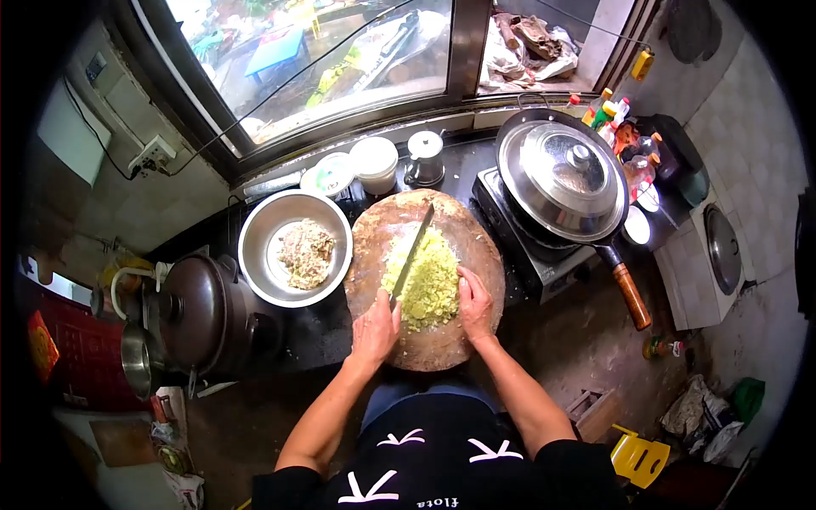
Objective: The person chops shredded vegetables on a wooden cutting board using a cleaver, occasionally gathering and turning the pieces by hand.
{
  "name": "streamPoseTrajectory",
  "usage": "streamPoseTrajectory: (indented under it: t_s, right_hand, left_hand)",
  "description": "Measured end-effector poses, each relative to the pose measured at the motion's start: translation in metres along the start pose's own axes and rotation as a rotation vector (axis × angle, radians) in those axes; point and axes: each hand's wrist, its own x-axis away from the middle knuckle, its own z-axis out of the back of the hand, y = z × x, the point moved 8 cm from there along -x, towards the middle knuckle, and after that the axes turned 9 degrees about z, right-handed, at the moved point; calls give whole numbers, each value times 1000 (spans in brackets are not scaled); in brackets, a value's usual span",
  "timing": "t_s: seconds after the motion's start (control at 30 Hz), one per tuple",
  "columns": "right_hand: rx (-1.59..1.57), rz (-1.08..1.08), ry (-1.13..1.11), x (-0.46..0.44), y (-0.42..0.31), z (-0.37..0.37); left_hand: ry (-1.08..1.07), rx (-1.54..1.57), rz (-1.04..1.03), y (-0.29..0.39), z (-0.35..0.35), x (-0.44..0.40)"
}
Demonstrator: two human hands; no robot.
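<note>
A round wooden chopping board [370,229] carries a heap of finely chopped pale-green vegetable [433,285]. My left hand [376,330] is closed round the handle of a kitchen knife [415,249]. The blade points away from me and lies along the left part of the heap. At the heap's right edge is my right hand [476,304], fingers stretched forward and touching the chopped pieces, with nothing gripped. Left of the board, a steel bowl [257,279] contains a lump of minced meat [306,253].
A lidded wok [565,174] sits on a gas stove [531,259] at right, its wooden handle [631,293] jutting towards me. Several bottles [642,161] stand behind it. White tubs [374,161] and a metal pot [425,161] line the window side. A dark lidded pot [195,310] is at left.
</note>
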Motion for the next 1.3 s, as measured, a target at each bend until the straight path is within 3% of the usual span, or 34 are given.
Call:
streamPoseTrajectory:
  t_s: [0.07, 0.17, 0.27, 0.37, 0.5, 0.67, 0.8, 0.87, 1.0, 1.17, 1.3]
  right_hand:
    - [-7, -52, -34, -3, 8, -1]
    - [0, 38, 16, -15, 4, 10]
    - [33, 67, -21, -14, 10, 21]
    - [-44, 29, -64, -8, 21, 17]
    - [-74, 24, -94, -19, -5, 11]
    - [-48, 188, -165, -22, -3, -4]
    - [-92, 142, -135, -29, -5, 7]
    - [-94, 123, -146, -29, 5, 5]
    - [-84, 142, -144, -42, 13, 9]
    - [-74, 123, -155, -50, 33, 19]
    - [-88, 92, -162, -46, 43, 22]
  left_hand:
    - [-142, -42, -38, -15, -29, -4]
    - [-170, -59, 8, -1, 3, -10]
    - [-30, 7, 33, 3, 7, -1]
    - [-107, -61, 1, -13, -26, -4]
    - [-50, -28, 19, 8, 13, 0]
    - [-66, -57, 72, -11, -13, -7]
    - [-6, -35, 112, -3, 7, 7]
    - [-79, -42, 112, -21, -27, 7]
    - [-129, -46, 150, -10, 1, 6]
    - [-2, -20, 354, -49, 13, 8]
    - [104, -189, 274, -60, -4, 7]
